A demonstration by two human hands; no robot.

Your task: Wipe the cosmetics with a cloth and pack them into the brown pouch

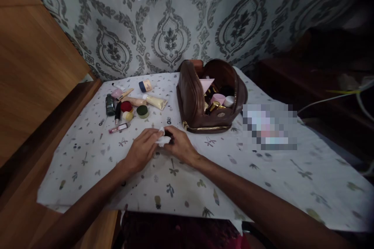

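Over the middle of the table, my two hands meet at a crumpled white tissue [163,140]. My left hand [140,151] is closed, pinching the tissue with its fingertips. My right hand [183,147] is curled against the other side of the tissue; a small dark patch shows between its thumb and fingers, and I cannot tell whether it is an object or shadow. Beyond my right hand stands a brown makeup bag [189,101], unzipped, with a pink cup-shaped item [217,99], a white-lidded jar [228,101] and several other cosmetics inside.
Loose cosmetics lie at the back left: a dark green bottle [110,105], a cream tube [156,101], a green-lidded jar [142,111], a red round container [126,106] and a lip gloss [119,128]. A blurred-out item [270,126] lies right of the bag. Wooden furniture [37,70] borders the left.
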